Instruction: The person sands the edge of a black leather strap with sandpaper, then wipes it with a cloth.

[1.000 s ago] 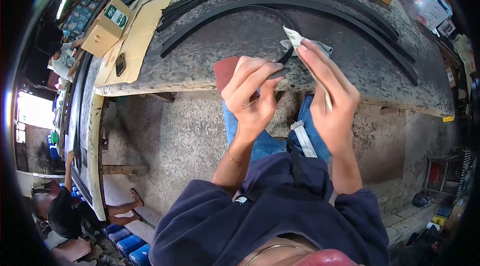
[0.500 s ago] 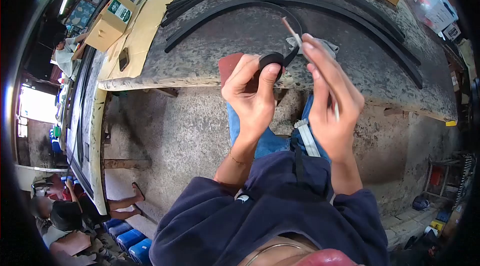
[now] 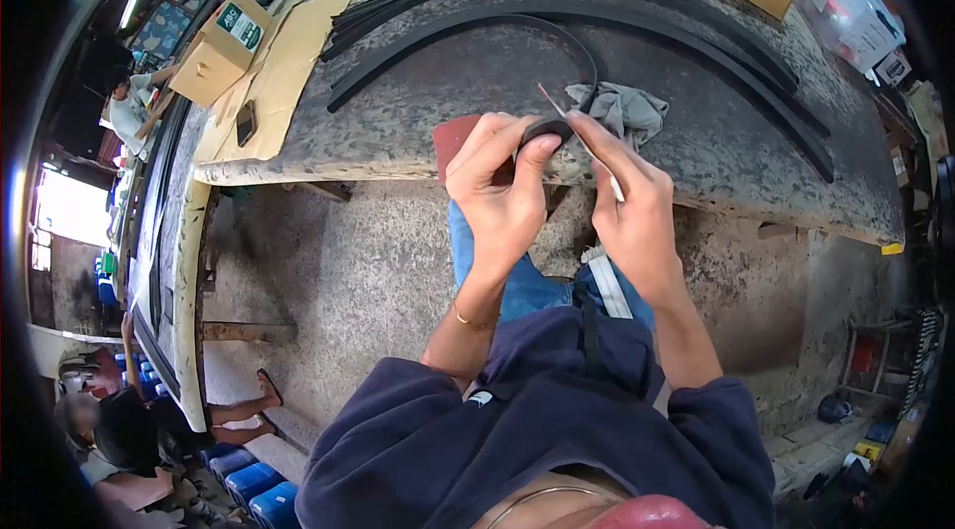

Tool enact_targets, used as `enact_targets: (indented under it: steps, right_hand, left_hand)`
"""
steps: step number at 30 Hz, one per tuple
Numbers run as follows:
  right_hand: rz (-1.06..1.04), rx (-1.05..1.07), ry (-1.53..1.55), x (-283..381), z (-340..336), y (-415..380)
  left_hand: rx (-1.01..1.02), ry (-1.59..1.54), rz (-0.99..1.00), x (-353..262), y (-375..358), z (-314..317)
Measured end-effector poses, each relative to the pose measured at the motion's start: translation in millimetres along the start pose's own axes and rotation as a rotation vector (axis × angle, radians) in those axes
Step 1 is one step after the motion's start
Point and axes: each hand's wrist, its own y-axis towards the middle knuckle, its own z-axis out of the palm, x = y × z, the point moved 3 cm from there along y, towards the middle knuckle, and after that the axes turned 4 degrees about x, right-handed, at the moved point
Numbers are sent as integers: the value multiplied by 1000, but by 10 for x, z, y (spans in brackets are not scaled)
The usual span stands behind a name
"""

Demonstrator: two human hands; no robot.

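A grey concrete bench (image 3: pixel 448 121) fills the upper frame, with two cardboard boxes (image 3: pixel 214 56) at its corners. At centre frame, your left hand (image 3: pixel 502 196) pinches one black rubber strip (image 3: pixel 582 56) arcing up and leftward; your right hand (image 3: pixel 632 215) pinches one thin stick (image 3: pixel 572 131), tip pointing upper left.

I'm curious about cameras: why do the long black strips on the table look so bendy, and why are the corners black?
Head view: a fisheye lens bows the black strips and table edge, leaving dark corners; the hands stay sharp; the window at left glares white.
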Motion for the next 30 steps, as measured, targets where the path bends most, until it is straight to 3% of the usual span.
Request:
enact_targets:
  steps: [2, 4, 10, 12, 16, 20, 24, 28, 30]
  right_hand:
    - [-20, -29, -6, 23, 3, 3]
    - [-204, -165, 20, 243, -61, 48]
    - [0, 20, 14, -19, 145, -62]
    - [-103, -178, 19, 119, 12, -49]
    - [-265, -96, -134, 344, -9, 44]
    - [-94, -57, -82, 163, -44, -23]
    - [-243, -53, -156, 319, -65, 64]
    - [-87, -62, -125, 191, -130, 91]
    - [-140, -103, -114, 293, -124, 80]
  left_hand:
    - [-9, -83, 27, 37, -2, -26]
    - [-10, -59, 32, 27, -1, -18]
    - [-41, -89, -6, 18, 48, -83]
    - [-37, -100, -12, 20, 23, -87]
    - [-40, -121, 42, -4, 18, -59]
    - [-40, -40, 28, 11, 49, -92]
    - [-32, 11, 168, -30, 73, -52]
    - [-22, 37, 139, -36, 89, -72]
    - [15, 72, 178, -56, 82, -56]
